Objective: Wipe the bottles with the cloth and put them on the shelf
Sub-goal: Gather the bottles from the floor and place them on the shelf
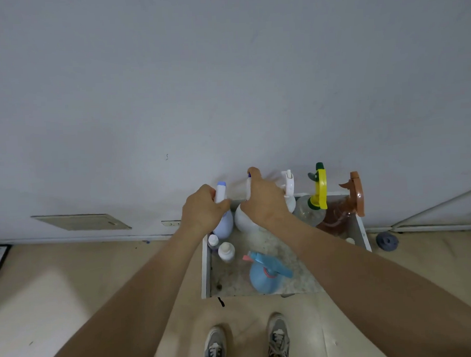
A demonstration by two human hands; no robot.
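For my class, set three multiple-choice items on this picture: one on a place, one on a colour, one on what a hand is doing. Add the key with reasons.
1. Where on the shelf is the blue spray bottle?
A. Near the front edge
B. In the back row
C. Hanging off the side

2. What colour is the trigger on the clear bottle?
A. Red
B. Yellow
C. Black

3. What is the left hand doing?
A. Hanging free
B. Lying flat
C. Gripping the lavender bottle

Key: 1 A, it stands apart, in front of the row. 2 B, the trigger is bright yellow. 3 C, its fingers curl round the neck.
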